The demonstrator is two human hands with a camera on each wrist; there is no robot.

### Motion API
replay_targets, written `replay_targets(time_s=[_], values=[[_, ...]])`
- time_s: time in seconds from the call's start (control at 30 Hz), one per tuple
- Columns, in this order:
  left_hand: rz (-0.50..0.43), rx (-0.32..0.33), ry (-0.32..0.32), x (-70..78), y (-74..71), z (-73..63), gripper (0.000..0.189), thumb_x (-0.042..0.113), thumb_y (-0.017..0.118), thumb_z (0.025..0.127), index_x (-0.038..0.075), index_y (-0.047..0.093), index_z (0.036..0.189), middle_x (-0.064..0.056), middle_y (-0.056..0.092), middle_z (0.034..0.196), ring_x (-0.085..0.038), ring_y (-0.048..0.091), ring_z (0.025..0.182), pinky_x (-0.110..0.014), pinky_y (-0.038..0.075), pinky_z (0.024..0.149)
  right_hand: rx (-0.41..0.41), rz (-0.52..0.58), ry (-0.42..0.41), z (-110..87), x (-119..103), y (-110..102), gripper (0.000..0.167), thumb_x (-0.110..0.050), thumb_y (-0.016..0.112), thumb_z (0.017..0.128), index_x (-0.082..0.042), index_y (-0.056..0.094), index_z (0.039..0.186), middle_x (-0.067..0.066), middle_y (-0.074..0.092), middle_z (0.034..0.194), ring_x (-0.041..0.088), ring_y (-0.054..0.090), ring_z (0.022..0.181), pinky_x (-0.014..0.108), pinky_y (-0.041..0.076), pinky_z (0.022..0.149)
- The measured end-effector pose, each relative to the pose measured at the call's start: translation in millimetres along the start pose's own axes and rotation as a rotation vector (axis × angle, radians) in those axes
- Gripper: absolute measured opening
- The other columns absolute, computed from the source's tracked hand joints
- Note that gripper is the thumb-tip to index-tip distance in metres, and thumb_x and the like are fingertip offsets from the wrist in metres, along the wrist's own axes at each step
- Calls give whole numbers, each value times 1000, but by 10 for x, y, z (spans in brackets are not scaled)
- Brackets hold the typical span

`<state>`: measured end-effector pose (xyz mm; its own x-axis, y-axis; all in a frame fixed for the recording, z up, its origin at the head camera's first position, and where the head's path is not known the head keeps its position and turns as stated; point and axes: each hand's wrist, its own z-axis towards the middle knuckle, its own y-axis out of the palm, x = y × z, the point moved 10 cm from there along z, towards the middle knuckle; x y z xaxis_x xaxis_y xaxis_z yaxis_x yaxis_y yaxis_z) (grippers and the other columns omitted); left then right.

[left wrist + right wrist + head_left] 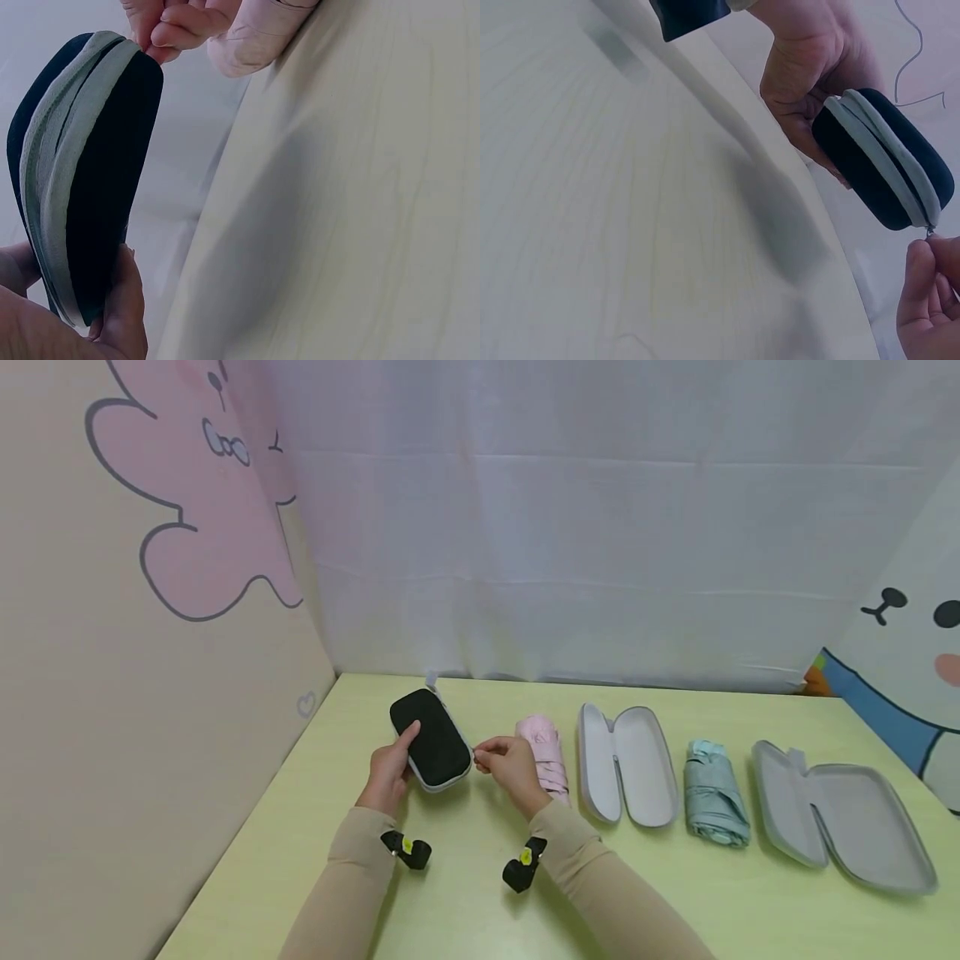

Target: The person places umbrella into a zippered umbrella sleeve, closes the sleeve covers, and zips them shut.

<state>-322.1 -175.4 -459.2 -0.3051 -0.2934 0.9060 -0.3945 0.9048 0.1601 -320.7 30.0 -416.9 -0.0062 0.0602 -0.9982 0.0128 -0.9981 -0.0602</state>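
My left hand (386,777) grips a black zip case (431,739) with pale trim, its thumb lying over the top face. The case is held tilted above the table, and its shadow falls below it. At the case's near right corner, my right hand (513,768) pinches the small metal zipper pull (930,231) between thumb and fingertip. The zipper line runs between two pale bands (877,161) around the side, seen in both wrist views. Whatever is inside the case is hidden.
Just right of my right hand lies a pink folded bundle (543,752), like a compact umbrella. Beyond it are an open white hard case (647,768), a teal folded bundle (716,797) and an open grey hard case (873,827). A white curtain (585,543) hangs behind the table.
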Motion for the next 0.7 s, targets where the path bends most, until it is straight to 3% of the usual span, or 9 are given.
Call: replay_targets(time_s=[0.27, 0.6, 0.7], values=[[-36, 37, 0, -13, -50, 33, 69, 39, 71, 81, -9, 46, 123, -14, 56, 113, -10, 55, 79, -20, 44, 64, -4, -13, -8, -19, 6, 0, 5, 8, 64, 81, 11, 66, 84, 6, 63, 68, 8, 57, 58, 23, 50, 58], [-59, 81, 22, 12, -98, 36, 60, 37, 73, 80, -7, 51, 114, -3, 60, 84, -7, 54, 63, -20, 42, 55, -14, 3, -7, -76, -5, 14, 6, 9, 64, 81, 12, 66, 85, 9, 64, 69, 9, 58, 58, 24, 51, 59], [-73, 88, 15, -5, -103, 46, 61, 37, 73, 80, -7, 50, 116, -5, 61, 89, -8, 55, 68, -20, 43, 57, -12, 6, -8, -83, -2, 16, 6, 9, 64, 81, 12, 66, 85, 10, 64, 69, 9, 58, 58, 25, 51, 59]])
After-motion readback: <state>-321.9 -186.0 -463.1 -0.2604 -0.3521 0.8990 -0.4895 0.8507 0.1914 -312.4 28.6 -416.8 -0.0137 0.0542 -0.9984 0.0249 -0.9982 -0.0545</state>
